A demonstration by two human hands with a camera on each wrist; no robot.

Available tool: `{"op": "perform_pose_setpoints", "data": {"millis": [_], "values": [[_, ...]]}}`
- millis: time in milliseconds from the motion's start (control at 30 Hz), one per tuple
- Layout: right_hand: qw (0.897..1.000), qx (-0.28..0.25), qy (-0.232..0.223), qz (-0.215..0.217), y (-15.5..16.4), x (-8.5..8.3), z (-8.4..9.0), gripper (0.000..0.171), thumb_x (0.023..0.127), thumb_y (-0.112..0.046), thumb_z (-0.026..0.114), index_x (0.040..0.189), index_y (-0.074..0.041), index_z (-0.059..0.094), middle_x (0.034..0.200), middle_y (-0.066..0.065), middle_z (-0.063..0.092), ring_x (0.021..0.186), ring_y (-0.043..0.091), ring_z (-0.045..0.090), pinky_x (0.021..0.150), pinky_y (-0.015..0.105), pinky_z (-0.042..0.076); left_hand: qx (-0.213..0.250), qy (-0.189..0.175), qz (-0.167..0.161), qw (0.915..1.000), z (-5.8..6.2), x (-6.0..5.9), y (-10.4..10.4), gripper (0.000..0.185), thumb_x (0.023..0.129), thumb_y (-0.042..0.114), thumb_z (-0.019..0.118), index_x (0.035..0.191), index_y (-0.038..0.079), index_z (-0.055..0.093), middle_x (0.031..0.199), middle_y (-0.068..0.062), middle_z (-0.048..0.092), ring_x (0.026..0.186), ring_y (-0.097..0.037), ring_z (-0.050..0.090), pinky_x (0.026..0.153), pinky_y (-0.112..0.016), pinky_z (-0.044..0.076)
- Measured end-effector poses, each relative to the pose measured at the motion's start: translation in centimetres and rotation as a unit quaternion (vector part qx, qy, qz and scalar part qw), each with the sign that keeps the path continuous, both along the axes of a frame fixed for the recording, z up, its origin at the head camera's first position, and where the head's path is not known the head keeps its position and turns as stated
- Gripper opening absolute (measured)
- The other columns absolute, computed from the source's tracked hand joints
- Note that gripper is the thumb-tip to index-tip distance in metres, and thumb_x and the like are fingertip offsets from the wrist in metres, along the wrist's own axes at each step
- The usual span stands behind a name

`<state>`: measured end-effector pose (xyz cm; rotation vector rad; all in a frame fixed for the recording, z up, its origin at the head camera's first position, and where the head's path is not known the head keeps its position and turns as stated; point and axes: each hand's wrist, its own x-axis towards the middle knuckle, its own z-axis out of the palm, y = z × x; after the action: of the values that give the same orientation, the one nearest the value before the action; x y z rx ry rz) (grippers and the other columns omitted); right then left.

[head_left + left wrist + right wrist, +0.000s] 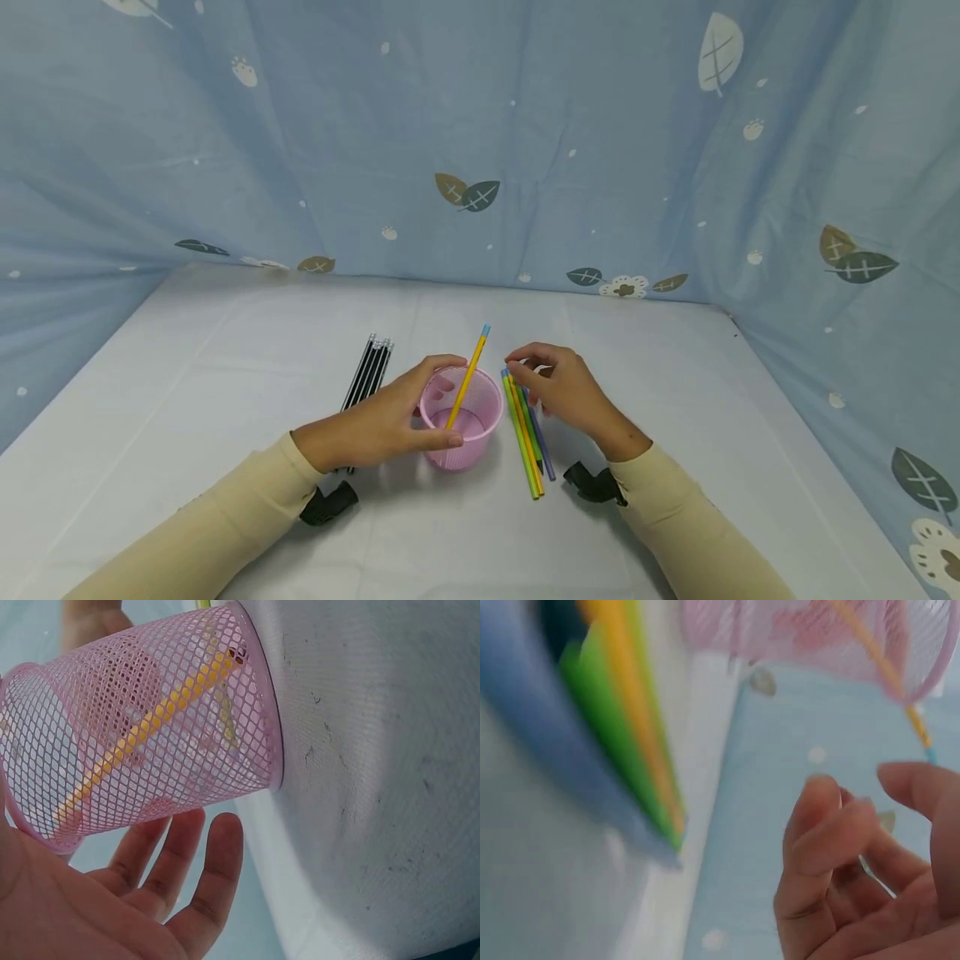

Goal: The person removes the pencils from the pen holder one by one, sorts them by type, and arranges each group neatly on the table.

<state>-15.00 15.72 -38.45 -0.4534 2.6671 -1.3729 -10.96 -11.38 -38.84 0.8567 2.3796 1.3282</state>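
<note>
Left hand (390, 421) cups pink mesh cup (461, 421), fingers curled round wall; one yellow pencil (467, 379) leaning inside. Right hand (562, 387), fingers loosely bent, holding nothing, hovers at tips of about four coloured pencils (527, 433) lying beside cup. Risk: light cup tips if nudged. Beyond: bundle of black pencils (367, 375), count unclear.

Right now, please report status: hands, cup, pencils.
Left hand grips pink mesh cup, one yellow pencil inside. Right hand over colored pencils, holding nothing. Black pencils left, clear.
</note>
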Motion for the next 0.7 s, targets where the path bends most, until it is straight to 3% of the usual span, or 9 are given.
{"op": "perform_pose_setpoints", "data": {"millis": [167,333,533,700], "values": [[0.997,-0.070,0.003,0.008,-1.1,1.0,0.2,0.033,0.099,-0.030,0.064,0.126,-0.011,0.067,0.114,0.010,0.071,0.098,0.029,0.068,0.076,0.038,0.061,0.000,-0.005,0.001,1.0000,0.0,0.0,0.0,0.094,0.087,0.046,0.076,0.157,0.027,0.017,0.142,0.001,0.047,0.129,-0.016,0.052,0.106,-0.043,0.046],[0.993,-0.117,-0.014,0.008,-2.0,1.9,0.0,0.038,0.099,-0.032,0.064,0.131,-0.012,0.065,0.126,0.005,0.067,0.117,0.021,0.063,0.097,0.040,0.056,0.025,-0.010,-0.016,0.9995,-0.1,-0.1,0.1,0.087,0.088,0.042,0.076,0.153,0.028,0.020,0.142,-0.002,0.049,0.130,-0.017,0.052,0.107,-0.044,0.047],[0.990,-0.141,-0.019,0.003,-3.2,2.5,-0.5,0.035,0.098,-0.033,0.066,0.129,-0.019,0.066,0.128,0.001,0.066,0.127,0.019,0.055,0.108,0.044,0.047,0.035,-0.015,-0.019,0.9991,0.0,0.0,0.2,0.080,0.088,0.040,0.077,0.149,0.035,0.025,0.142,0.000,0.050,0.130,-0.019,0.053,0.107,-0.044,0.047],[0.986,-0.160,-0.035,-0.004,-3.8,2.7,-0.7,0.038,0.097,-0.032,0.066,0.132,-0.016,0.065,0.128,-0.001,0.064,0.130,0.018,0.052,0.112,0.047,0.042,0.030,-0.015,-0.016,0.9993,0.0,0.1,0.1,0.080,0.088,0.043,0.076,0.149,0.037,0.025,0.142,0.001,0.049,0.130,-0.017,0.052,0.107,-0.044,0.047]]}}
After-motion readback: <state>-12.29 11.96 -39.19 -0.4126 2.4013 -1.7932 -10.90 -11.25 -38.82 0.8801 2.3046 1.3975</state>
